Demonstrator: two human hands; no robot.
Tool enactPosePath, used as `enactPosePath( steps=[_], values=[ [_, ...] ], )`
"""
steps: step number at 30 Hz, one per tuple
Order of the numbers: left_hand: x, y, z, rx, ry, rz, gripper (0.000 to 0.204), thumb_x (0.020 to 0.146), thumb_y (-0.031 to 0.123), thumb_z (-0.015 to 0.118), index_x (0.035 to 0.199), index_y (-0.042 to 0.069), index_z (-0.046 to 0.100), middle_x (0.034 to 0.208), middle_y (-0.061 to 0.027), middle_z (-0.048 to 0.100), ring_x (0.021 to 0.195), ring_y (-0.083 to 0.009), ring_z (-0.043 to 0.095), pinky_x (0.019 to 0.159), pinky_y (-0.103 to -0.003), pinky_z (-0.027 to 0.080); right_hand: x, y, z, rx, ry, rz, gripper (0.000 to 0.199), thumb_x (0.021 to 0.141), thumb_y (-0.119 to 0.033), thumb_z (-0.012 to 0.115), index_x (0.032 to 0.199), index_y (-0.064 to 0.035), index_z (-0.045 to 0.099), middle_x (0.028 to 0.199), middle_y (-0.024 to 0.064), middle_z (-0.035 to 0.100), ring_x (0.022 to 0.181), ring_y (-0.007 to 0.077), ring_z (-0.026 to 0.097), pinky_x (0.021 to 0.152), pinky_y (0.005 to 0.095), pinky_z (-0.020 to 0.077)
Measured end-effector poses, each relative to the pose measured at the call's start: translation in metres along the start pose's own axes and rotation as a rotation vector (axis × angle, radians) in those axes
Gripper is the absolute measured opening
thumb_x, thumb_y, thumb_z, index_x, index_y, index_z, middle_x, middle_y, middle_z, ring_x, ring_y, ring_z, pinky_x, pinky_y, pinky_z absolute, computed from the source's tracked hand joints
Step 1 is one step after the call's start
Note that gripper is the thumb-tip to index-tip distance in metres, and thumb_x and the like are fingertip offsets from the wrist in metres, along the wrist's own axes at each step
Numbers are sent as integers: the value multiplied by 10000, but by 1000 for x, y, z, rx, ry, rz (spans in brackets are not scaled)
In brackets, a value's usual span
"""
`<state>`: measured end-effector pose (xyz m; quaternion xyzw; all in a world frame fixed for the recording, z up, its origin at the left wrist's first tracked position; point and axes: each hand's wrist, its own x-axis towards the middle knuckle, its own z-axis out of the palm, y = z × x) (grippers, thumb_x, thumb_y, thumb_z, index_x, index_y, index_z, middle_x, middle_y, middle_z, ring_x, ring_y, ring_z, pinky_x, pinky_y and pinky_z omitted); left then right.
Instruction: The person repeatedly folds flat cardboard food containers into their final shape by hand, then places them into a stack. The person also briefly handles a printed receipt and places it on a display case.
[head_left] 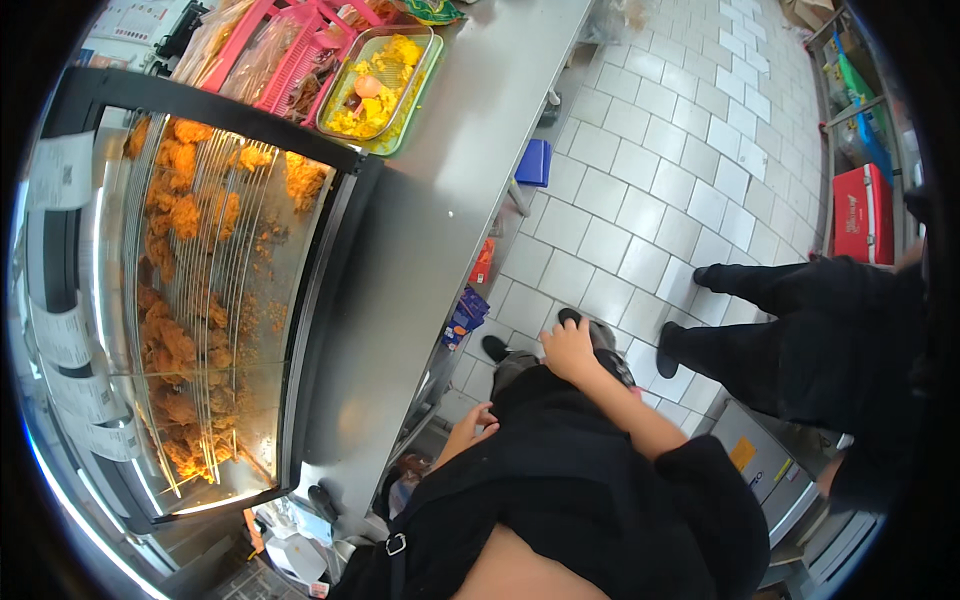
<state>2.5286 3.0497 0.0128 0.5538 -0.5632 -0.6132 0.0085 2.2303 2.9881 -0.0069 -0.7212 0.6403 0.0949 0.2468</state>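
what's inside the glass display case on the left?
The glass display case holds golden fried pieces on wire racks, with crumbs below. Paper slips and glare cover its left side, so that part cannot be seen.

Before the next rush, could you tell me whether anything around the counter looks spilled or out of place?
Crumbs lie scattered over the display case shelves around the fried chicken pieces. A blue box sits on the tiled floor beside the steel counter.

glass display case left, fried chicken on its wire racks | steel tabletop beside it | far: green tray of yellow food, pink baskets | white tiled floor | red box far right | co-worker's dark trousers right
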Motion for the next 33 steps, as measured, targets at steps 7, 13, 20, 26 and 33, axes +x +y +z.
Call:
enactPosePath(
  steps=[7, 13, 20, 26, 33],
  values=[
    [28, -137, -4, 217, -110, -460, 423, 872, 299, 650, 1179, 23, 555, 898, -101, 693, 853, -189, 653, 753, -308, 494, -45, 33, 135, 1044, -246, 247, 479, 813, -394, 664, 1194, -110, 605, 1110, 160, 638, 1066, 320, 595, 878, 447, 469],
    [143, -252, -1, -6, -64, -495, 369, 867, 248, 622, 1156, 26, 568, 922, -92, 677, 801, -166, 623, 736, -304, 487, -64, 37, 245, 755, -133, 693, 554, 657, -334, 795, 1146, -166, 596, 1370, 133, 405, 1266, 387, 361, 995, 544, 367],
    [331, -374, 11, 167, 302, -520, 491, 815, 306, 657, 1202, 29, 535, 1113, -173, 629, 1027, -257, 602, 870, -358, 472, -11, 38, 318, 751, 419, 821, 363, 576, -169, 816, 838, -109, 572, 1308, 188, 446, 1200, 429, 387, 978, 517, 363],
    [456, -436, 21, 430, 717, -802, 731, 791, 434, 671, 1308, 10, 374, 1305, -341, 422, 1188, -456, 481, 976, -484, 423, -3, 3, 359, 646, 552, 810, 335, 563, -173, 812, 754, -98, 548, 1321, 201, 443, 1215, 438, 379, 971, 546, 345],
    [523, -465, 14, 206, 707, -917, 1034, 810, 534, 644, 1480, 32, 37, 1443, -393, 128, 1239, -524, 413, 1017, -523, 407, -10, -17, 389, 573, 552, 783, 319, 580, -194, 800, 756, -91, 555, 1351, 219, 421, 1232, 450, 356, 1006, 552, 310]
  ],
)
